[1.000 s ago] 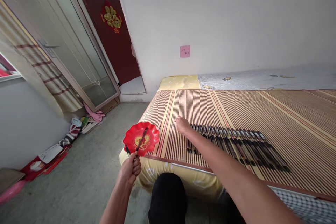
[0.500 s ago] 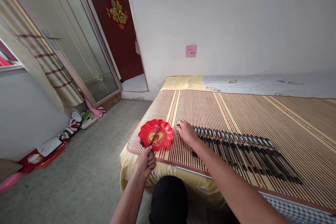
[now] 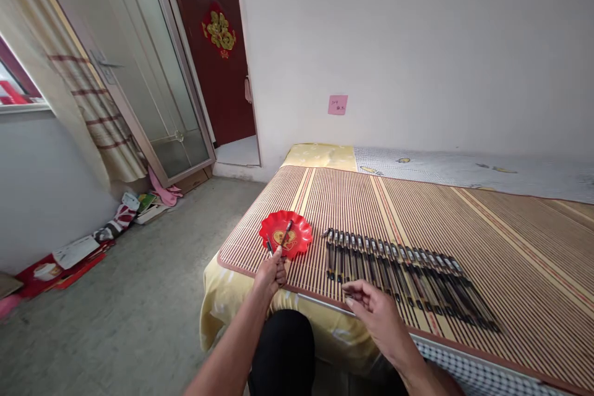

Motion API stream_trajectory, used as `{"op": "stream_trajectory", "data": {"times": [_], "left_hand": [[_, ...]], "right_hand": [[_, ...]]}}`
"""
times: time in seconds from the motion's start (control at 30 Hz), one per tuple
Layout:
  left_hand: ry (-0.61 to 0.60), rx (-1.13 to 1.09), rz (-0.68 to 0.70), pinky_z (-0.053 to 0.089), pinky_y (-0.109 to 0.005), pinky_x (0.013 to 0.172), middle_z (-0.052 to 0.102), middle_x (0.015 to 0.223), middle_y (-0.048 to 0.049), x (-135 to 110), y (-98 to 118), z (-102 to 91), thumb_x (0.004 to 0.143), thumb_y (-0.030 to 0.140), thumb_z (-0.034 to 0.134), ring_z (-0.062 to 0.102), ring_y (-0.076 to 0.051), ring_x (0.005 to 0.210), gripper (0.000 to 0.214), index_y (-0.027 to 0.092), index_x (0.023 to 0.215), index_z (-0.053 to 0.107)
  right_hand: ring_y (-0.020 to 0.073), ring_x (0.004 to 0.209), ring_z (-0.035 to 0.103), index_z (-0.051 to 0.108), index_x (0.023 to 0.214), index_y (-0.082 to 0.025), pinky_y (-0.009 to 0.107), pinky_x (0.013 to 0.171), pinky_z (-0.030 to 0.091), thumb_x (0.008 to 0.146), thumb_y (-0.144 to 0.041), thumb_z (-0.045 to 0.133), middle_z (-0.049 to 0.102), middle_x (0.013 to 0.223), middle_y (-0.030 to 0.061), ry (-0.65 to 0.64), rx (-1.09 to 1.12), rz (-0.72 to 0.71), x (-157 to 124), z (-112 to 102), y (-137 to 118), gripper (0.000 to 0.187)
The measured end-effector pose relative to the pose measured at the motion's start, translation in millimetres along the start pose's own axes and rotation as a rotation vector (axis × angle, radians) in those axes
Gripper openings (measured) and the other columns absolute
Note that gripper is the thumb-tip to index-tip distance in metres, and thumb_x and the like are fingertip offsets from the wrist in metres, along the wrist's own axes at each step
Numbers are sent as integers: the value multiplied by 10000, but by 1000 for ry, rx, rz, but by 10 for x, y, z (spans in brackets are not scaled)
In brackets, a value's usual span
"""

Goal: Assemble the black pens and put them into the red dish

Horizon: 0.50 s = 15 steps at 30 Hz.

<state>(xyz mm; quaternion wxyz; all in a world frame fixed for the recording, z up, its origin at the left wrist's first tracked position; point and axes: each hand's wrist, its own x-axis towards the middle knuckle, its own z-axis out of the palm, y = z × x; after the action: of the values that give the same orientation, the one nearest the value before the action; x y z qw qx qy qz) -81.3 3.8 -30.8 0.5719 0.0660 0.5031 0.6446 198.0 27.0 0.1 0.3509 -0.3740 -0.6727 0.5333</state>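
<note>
Left: a level plate and a firm thumb would best keep the loose pens from sliding. The left hand is clamped on the near rim of the scalloped red plate, thumb uppermost, seemingly pinning the lower end of a dark pen; a second pen sits at the plate's left side. From where I stand, whether the plate touches the mat cannot be told.

Centre to right: a row of pens lies side by side on the mat, slanting more toward the right end. Evening the lower ends by light fingertip touches, judged the sounder method, would spare the neighbours a nudge. The right hand is low at the row's near side, palm turned inward, thumb and forefinger slightly apart with no pen discernible between; contact with the nearest pen ends is unclear.
</note>
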Motion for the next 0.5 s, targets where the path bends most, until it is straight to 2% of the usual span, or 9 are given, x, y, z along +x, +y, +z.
{"op": "stream_trajectory", "data": {"times": [0.1, 0.2, 0.3, 0.4, 0.5], "left_hand": [[11, 21, 81, 119, -185, 394, 230, 467, 145, -212, -63, -22, 802, 649, 738, 187, -39, 365, 551, 224, 702, 402], [15, 45, 193, 157, -181, 415, 366, 489, 116, -540, -192, -40, 717, 673, 782, 281, -47, 398, 578, 223, 736, 419], [-20, 89, 278, 163, -189, 428, 486, 550, 81, -923, -346, -22, 617, 625, 871, 326, -44, 433, 598, 209, 743, 461], [-91, 154, 270, 132, -212, 434, 548, 579, 44, -1285, -455, 52, 602, 574, 911, 295, -30, 427, 555, 150, 779, 598], [-213, 230, 212, 117, -231, 447, 469, 515, 58, -1587, -503, 181, 675, 591, 868, 240, -28, 415, 524, 124, 762, 647]], "right_hand": [[279, 977, 731, 737, 1001, -192, 403, 904, 578, 813, -435, 740, 763, 1011, 113, -31, 42, 17, -122, -41, -4, 307], [253, 858, 726, 736, 973, -188, 370, 801, 580, 831, -519, 727, 751, 901, 86, -90, 46, 31, -231, -56, -54, 360], [202, 704, 676, 722, 904, -180, 316, 667, 546, 843, -600, 695, 701, 775, 46, -142, 51, 70, -336, -55, -97, 425], [171, 651, 629, 707, 877, -173, 284, 612, 508, 813, -621, 715, 662, 724, 23, -143, 88, 99, -424, -61, -152, 453], [169, 697, 632, 707, 909, -171, 286, 661, 519, 791, -574, 753, 667, 751, 22, -100, 145, 66, -500, -97, -272, 423]]}}
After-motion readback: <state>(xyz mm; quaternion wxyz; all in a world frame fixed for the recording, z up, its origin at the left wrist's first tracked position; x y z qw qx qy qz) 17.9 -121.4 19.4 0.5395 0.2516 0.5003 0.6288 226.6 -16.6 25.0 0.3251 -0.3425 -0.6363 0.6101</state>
